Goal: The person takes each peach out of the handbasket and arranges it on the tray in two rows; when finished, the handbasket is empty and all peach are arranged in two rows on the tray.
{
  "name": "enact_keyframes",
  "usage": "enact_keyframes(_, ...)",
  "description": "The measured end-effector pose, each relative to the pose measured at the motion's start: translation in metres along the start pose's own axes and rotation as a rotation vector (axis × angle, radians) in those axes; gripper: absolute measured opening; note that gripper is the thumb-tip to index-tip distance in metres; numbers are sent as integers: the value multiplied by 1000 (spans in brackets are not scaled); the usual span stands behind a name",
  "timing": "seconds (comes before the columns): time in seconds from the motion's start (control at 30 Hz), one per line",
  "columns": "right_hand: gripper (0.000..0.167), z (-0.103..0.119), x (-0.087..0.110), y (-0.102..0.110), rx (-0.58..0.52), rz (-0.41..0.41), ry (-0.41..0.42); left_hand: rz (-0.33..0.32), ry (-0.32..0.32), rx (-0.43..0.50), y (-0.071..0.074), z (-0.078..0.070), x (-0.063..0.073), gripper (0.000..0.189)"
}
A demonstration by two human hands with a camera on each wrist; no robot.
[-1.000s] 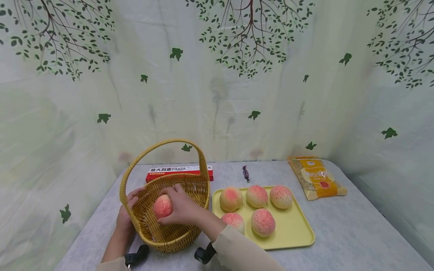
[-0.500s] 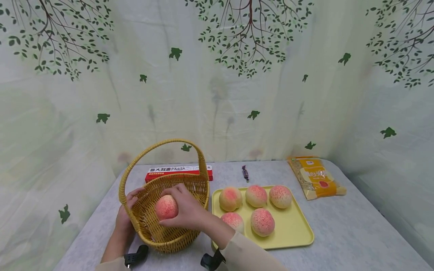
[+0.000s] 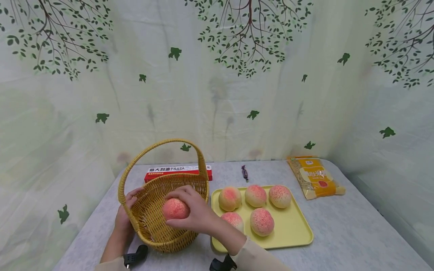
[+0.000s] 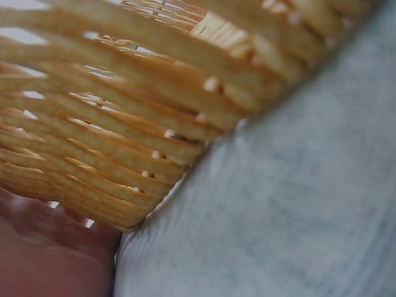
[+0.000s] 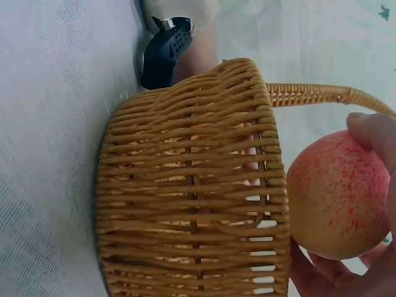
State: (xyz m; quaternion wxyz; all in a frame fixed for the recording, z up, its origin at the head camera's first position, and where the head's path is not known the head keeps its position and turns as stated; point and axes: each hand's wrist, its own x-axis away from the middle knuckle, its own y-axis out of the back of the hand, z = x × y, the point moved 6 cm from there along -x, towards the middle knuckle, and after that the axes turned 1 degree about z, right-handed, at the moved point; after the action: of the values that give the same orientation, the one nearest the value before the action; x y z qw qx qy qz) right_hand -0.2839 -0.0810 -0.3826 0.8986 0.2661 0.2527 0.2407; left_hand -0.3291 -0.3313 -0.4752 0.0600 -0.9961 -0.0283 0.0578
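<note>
A pink-and-cream peach (image 3: 175,209) is gripped between the thumb and fingers of my right hand (image 3: 197,214), above the right part of the wicker basket (image 3: 162,241). In the right wrist view the peach (image 5: 337,198) is level with the basket's rim (image 5: 272,167), fingers curled behind it. My left hand (image 3: 126,214) grips the basket's left side near the foot of the handle, fingertips over the rim. The left wrist view shows its palm (image 4: 55,253) against the woven wall (image 4: 142,136). Several more peaches (image 3: 262,222) lie on a yellow tray (image 3: 295,233).
A red and white pasta box (image 3: 169,171) lies behind the basket. A small purple wrapped candy (image 3: 245,173) sits behind the tray. At the back right lies an orange and clear bag (image 3: 316,177) of grain-like food. A leaf-patterned curtain (image 3: 217,113) borders the table (image 3: 359,229).
My right hand has moved rightward inside the basket's opening, carrying the peach from near the middle toward the right rim. The left hand and basket have kept their place.
</note>
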Motion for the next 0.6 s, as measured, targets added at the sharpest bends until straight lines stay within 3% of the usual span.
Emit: enact_keyframes(0.6,51,-11,25,29,-93,-85,-22,19,-23,32,2,3,-2,41)
